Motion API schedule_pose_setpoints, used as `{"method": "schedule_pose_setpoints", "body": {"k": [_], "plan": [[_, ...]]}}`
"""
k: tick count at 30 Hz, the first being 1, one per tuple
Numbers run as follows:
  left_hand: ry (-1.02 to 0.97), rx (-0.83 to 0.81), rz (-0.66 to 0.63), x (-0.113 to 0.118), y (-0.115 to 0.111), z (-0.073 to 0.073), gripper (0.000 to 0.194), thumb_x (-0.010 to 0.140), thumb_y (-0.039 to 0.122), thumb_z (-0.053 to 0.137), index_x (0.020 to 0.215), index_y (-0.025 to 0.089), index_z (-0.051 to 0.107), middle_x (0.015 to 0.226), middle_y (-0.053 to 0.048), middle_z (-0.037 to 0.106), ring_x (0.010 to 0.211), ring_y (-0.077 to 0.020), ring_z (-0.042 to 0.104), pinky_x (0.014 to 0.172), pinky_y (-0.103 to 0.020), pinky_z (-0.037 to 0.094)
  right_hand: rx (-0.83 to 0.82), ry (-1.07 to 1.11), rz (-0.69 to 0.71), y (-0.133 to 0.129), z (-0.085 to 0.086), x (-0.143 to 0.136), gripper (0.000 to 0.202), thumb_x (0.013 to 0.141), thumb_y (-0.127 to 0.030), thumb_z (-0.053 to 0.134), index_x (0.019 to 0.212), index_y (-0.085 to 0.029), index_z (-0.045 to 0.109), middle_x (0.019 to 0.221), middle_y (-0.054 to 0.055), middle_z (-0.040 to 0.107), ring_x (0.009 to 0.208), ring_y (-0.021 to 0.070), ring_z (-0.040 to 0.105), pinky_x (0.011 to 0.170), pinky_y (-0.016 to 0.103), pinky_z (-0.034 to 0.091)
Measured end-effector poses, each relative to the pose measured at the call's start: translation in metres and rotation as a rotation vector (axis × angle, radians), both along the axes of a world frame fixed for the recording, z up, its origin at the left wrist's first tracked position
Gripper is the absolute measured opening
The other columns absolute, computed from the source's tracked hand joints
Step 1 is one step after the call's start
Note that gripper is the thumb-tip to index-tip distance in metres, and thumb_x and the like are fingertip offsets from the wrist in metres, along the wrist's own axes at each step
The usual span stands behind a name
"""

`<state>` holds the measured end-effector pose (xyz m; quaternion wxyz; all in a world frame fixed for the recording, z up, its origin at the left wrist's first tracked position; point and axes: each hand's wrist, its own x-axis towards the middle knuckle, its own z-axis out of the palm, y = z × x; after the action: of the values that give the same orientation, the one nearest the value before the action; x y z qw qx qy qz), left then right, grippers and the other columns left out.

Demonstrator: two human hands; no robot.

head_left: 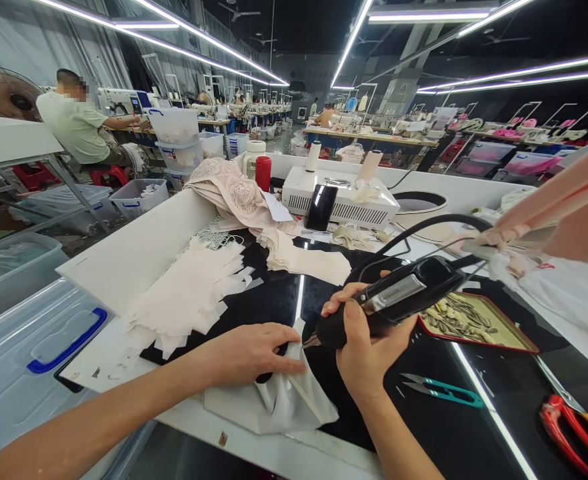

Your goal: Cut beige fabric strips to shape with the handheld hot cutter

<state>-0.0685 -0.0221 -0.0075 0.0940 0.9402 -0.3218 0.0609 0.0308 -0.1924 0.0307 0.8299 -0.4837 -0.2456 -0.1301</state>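
My right hand (pixel 367 333) is wrapped round a black handheld tool (pixel 389 297) with a silver plate and a cable, its metal tip pointing left. That tip meets a pale piece of fabric (pixel 294 397) on the black work surface. On the same fabric lies my left hand (pixel 257 350), thumb and forefinger at either side of the tip, the fingers closed down on the cloth. Stacked pale fabric pieces (pixel 189 290) spread out beyond my left hand, and another pale stack (pixel 314 260) lies beyond the tool.
Teal snips (pixel 447 392) and red-handled scissors (pixel 567 423) lie at the right, near a red-rimmed tray (pixel 517 337). A phone (pixel 321 207) leans on a white machine (pixel 344 193). Pink cloth hangs at upper right. A person (pixel 77 123) sits at far left.
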Motion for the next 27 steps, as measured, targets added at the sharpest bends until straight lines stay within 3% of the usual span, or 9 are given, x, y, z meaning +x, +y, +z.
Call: {"method": "schedule_pose_setpoints", "body": {"k": [4, 9, 14, 20, 23, 27], "plan": [[0.016, 0.031, 0.003, 0.0, 0.0, -0.001, 0.058, 0.096, -0.002, 0.055, 0.143, 0.03, 0.064, 0.151, -0.014, 0.057, 0.145, -0.0266, 0.055, 0.109, -0.034, 0.054, 0.001, -0.001, -0.001, -0.001, 0.0, 0.002, 0.038, 0.09, -0.016, 0.075, 0.117, -0.029, 0.052, 0.087, -0.007, 0.07, 0.062, 0.0112, 0.065, 0.059, 0.028, 0.058], [0.029, 0.051, 0.001, 0.001, 0.0, 0.0, 0.06, 0.094, -0.003, 0.054, 0.143, 0.03, 0.063, 0.153, -0.015, 0.055, 0.143, -0.0279, 0.056, 0.107, -0.036, 0.056, 0.023, 0.001, -0.002, -0.003, 0.003, 0.007, 0.05, 0.088, -0.017, 0.077, 0.128, -0.031, 0.051, 0.087, -0.007, 0.069, 0.063, 0.0116, 0.065, 0.061, 0.03, 0.059], [0.033, 0.038, 0.021, 0.0, 0.0, 0.002, 0.061, 0.094, -0.005, 0.052, 0.143, 0.031, 0.062, 0.152, -0.013, 0.055, 0.139, -0.0263, 0.059, 0.106, -0.033, 0.056, 0.007, -0.015, 0.01, -0.001, 0.004, 0.007, 0.042, 0.088, -0.017, 0.077, 0.118, -0.03, 0.049, 0.085, -0.008, 0.069, 0.061, 0.0112, 0.065, 0.06, 0.029, 0.058], [0.09, -0.014, 0.076, -0.001, 0.001, 0.003, 0.073, 0.084, -0.01, 0.05, 0.145, 0.028, 0.06, 0.153, -0.013, 0.055, 0.134, -0.0271, 0.063, 0.104, -0.034, 0.058, -0.032, -0.039, -0.012, -0.009, 0.009, 0.006, 0.041, 0.086, -0.019, 0.077, 0.112, -0.029, 0.047, 0.085, -0.009, 0.069, 0.06, 0.0104, 0.065, 0.061, 0.028, 0.059], [0.098, -0.061, 0.121, -0.001, -0.003, 0.005, 0.066, 0.087, -0.007, 0.05, 0.146, 0.022, 0.059, 0.145, -0.013, 0.061, 0.125, -0.0265, 0.067, 0.101, -0.035, 0.06, -0.096, -0.051, -0.058, -0.02, 0.012, 0.008, 0.04, 0.086, -0.024, 0.08, 0.111, -0.028, 0.049, 0.087, -0.007, 0.069, 0.062, 0.0115, 0.065, 0.064, 0.03, 0.06], [0.04, -0.108, 0.168, 0.003, -0.019, 0.009, 0.043, 0.102, 0.001, 0.046, 0.138, 0.017, 0.063, 0.131, -0.012, 0.069, 0.117, -0.025, 0.068, 0.099, -0.037, 0.06, -0.156, -0.046, -0.114, -0.036, 0.014, 0.015, 0.044, 0.083, -0.029, 0.085, 0.111, -0.029, 0.05, 0.086, -0.005, 0.07, 0.063, 0.0148, 0.066, 0.066, 0.033, 0.059]]}}
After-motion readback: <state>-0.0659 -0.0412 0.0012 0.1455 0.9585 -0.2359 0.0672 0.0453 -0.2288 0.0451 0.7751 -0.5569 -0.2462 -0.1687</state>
